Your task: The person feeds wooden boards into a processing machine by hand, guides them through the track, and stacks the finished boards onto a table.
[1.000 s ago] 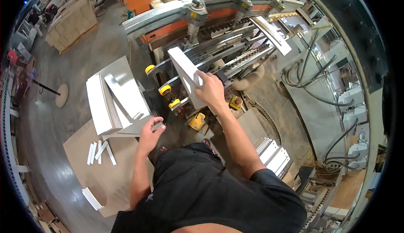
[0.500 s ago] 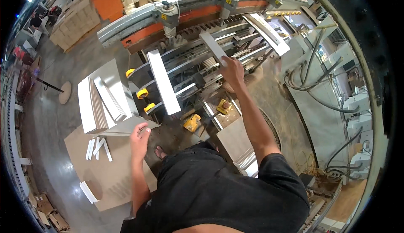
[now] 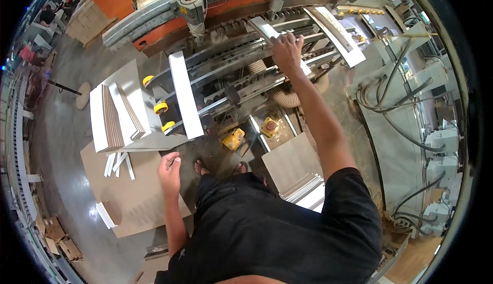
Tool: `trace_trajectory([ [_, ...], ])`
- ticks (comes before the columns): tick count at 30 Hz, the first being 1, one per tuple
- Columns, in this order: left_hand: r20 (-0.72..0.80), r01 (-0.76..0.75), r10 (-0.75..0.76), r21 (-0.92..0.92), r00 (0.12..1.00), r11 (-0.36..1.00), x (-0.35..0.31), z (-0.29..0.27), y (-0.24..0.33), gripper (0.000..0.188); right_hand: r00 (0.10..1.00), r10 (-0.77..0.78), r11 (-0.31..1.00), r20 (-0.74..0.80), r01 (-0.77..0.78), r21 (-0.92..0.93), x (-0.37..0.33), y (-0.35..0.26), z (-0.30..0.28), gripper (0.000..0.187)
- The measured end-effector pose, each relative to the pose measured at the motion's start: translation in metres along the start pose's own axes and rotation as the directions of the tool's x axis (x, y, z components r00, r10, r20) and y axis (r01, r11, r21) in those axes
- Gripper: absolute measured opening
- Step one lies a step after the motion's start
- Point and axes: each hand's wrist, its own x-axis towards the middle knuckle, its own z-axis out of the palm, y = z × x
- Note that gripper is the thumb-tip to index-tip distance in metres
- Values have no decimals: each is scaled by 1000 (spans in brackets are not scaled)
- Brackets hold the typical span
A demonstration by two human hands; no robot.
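My right hand point(image 3: 287, 53) reaches over the machine bed, its fingers closed around a narrow white board point(image 3: 264, 28) lying slantwise across the rails; the hand covers the board's middle. Held low near my body, my left hand point(image 3: 169, 170) is empty, with loosely bent fingers slightly apart. A second white board point(image 3: 185, 94) lies across the rails to the left. Farther right rests another white board point(image 3: 336, 35) with a brownish strip along it.
Stacked white panels point(image 3: 110, 120) stand at left above a brown sheet point(image 3: 138, 197) bearing loose white strips. Yellow pedal boxes point(image 3: 233, 139) sit on the floor. More boards point(image 3: 303, 189) are stacked by my right side. A cabled grey machine housing point(image 3: 405, 145) stands at right.
My right hand has shifted from the near end of the narrow board to its middle, and the board sits slightly farther right. My left hand stays low, its fingers a little more bent.
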Motion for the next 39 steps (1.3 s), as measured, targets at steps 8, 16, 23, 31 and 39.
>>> trace_trajectory([
  [8, -221, -117, 124, 44, 967, 992, 33, 7, 21, 17, 996, 85, 995, -9, -85, 54, 16, -1, 9, 38],
  [16, -221, -194, 197, 35, 955, 980, 80, 35, 79, 16, 989, 146, 975, 39, -150, 166, 31, -6, 20, 48],
  [23, -45, -227, 351, 685, 935, 692, 139, 87, 100, 48, 940, 99, 965, 327, -171, 198, 50, 3, -1, 45],
  [31, -128, -151, 392, 781, 911, 607, 156, 124, 104, 41, 998, 39, 963, 59, -53, 263, 47, 27, 17, 35],
  [39, -136, -136, 430, 828, 893, 544, 178, 176, 119, 44, 999, 31, 965, 26, -37, 261, 41, 21, 16, 32],
])
